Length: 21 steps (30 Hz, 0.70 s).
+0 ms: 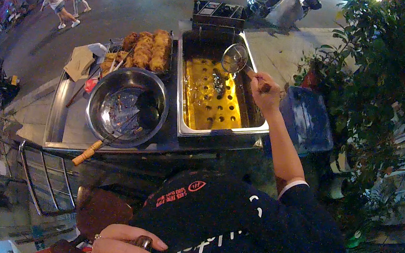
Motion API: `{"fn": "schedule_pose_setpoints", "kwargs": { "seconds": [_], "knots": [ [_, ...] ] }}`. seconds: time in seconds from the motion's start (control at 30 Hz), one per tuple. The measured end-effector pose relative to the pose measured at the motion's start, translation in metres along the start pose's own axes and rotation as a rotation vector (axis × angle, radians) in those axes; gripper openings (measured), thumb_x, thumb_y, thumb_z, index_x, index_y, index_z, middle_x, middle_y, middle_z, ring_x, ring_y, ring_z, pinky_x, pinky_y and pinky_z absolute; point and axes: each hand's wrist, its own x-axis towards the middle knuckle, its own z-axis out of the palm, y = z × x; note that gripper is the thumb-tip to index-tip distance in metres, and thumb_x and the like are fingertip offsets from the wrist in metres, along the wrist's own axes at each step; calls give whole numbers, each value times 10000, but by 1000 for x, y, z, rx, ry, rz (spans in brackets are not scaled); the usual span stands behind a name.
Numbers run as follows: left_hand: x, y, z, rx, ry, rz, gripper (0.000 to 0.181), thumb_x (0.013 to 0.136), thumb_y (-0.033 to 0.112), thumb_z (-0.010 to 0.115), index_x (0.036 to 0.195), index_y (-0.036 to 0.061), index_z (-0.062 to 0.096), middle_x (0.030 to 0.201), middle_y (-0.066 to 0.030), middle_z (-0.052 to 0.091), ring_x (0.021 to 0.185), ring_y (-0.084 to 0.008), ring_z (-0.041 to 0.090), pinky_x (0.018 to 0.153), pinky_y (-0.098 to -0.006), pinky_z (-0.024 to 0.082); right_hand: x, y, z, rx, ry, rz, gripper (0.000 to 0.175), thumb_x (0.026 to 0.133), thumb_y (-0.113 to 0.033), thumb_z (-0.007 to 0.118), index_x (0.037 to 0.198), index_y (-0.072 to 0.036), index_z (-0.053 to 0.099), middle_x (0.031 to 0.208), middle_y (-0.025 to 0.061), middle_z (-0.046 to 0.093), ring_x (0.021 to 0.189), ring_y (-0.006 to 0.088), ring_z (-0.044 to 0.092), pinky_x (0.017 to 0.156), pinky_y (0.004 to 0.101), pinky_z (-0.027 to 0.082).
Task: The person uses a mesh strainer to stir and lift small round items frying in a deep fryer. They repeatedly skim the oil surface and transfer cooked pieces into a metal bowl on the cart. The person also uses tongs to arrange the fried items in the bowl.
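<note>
My right hand (267,95) grips the handle of a round mesh skimmer (234,58) above the right side of an oil-filled deep fryer (182,128). A perforated plate shows under the yellow oil. Low in the view, my left hand (127,247) is closed around a small dark cylindrical object (143,242), mostly hidden by the fingers. Left of the fryer is a steel bowl (94,109) with crumbs inside and a wooden-handled wire strainer (88,153) resting across its rim. Behind the bowl, golden-brown fried food (153,51) lies in rows on a rack.
The steel counter (56,119) has a raised left edge, with paper bags (78,63) at its back left. A blue plastic container (309,119) stands right of the fryer, beside leafy plants (371,113). A metal rail (45,181) is lower left. Two people walk on the road beyond.
</note>
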Motion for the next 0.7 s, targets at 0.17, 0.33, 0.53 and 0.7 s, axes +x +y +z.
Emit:
{"fn": "schedule_pose_setpoints", "kwargs": {
  "seconds": [0.17,0.33,0.53,0.7],
  "knots": [
    [5,-5,-25,-147,-224,-28,421,854,43,635,1223,178,486,1074,-164,555,847,-316,581,726,-487,537,14,24,46,-72,-43,-121,113,837,-80,650,941,-60,613,628,36,573,535,47,505,506,228,400],
    [1,-10,-26,-152,-198,16,354,877,102,624,1205,137,498,1068,-182,564,851,-321,582,728,-490,534,3,40,89,47,-10,12,93,855,-92,641,906,-30,596,616,25,574,506,50,488,491,220,391],
    [-8,-4,6,-69,98,79,291,893,151,606,1164,89,518,1054,-192,570,867,-330,586,727,-497,534,-5,40,93,520,90,524,149,882,-188,622,899,-42,599,719,76,673,597,113,614,516,276,489],
    [-1,-3,16,-55,145,84,266,901,176,592,1133,59,532,1046,-195,572,879,-336,589,724,-502,535,-3,24,65,717,203,613,143,899,-146,577,960,-17,587,637,89,610,433,103,499,396,236,419]
  ]
}}
